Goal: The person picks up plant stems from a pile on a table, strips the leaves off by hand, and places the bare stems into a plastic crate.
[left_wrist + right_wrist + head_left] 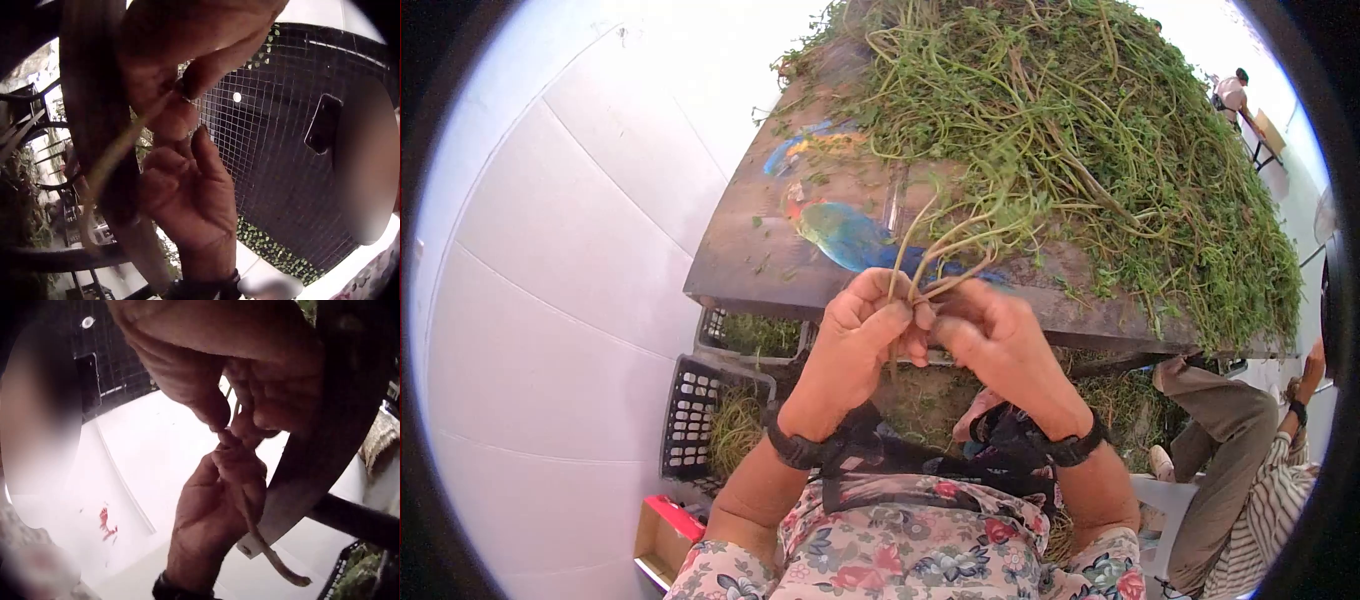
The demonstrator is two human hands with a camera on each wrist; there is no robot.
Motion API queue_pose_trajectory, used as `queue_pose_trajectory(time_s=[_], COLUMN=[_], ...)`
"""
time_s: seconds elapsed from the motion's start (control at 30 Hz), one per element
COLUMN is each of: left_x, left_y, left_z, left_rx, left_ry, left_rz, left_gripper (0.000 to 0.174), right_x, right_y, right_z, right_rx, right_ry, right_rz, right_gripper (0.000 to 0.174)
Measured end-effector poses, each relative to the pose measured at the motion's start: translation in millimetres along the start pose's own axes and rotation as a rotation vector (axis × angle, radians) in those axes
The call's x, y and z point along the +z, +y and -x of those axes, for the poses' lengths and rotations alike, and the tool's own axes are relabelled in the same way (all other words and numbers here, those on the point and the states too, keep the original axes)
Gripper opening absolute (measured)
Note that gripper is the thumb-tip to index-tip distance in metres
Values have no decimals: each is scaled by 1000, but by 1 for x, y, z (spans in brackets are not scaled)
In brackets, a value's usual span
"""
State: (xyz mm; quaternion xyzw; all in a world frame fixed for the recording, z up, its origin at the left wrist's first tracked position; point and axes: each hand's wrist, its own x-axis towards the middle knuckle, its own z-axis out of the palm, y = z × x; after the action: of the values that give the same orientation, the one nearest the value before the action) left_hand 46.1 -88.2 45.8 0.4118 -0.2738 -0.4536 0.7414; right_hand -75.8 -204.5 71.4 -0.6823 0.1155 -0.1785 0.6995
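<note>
My left hand [850, 335] pinches a few long green-brown plant stems [945, 240] at the front edge of the table. Right beside it, my right hand [1005, 335] grips the same stems, its thumb and fingers curled at the left fingertips. Their leafy tops spread forward over the tabletop. In the right wrist view, a thick brownish stem end [275, 559] hangs below the left hand [209, 506]. A pale stem [115, 153] slants down from the fingers in the left wrist view. The hands hide the part of the stems between them.
A large heap of leafy stems [1020, 110] covers much of the painted table [745, 240]. Below its edge stands a black crate [690, 415] with stems inside, near a red-edged box [670, 535]. A seated person [1225, 430] is at the right.
</note>
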Motion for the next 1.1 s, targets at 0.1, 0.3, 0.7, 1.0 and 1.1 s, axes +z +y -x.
queue_pose_trajectory(time_s=[0.1,0.3,0.7,1.0,1.1], left_x=[-5,-4,-6,-3,-4], left_y=[1,-4,-16,-12,-16], left_z=[9,12,7,19,22], left_rx=[-13,22,170,-49,-41], left_ry=[29,4,199,59,68], left_rz=[-81,-267,-940,-375,-343], left_gripper=[14,12,6,19,20], right_x=[-9,-7,24,6,7], right_y=[5,14,18,18,29], right_z=[-1,-3,13,31,33], right_rx=[18,57,-364,82,88], right_ry=[73,126,181,151,160], right_rz=[-100,-407,163,-184,-241], right_gripper=[18,19,13,12,13])
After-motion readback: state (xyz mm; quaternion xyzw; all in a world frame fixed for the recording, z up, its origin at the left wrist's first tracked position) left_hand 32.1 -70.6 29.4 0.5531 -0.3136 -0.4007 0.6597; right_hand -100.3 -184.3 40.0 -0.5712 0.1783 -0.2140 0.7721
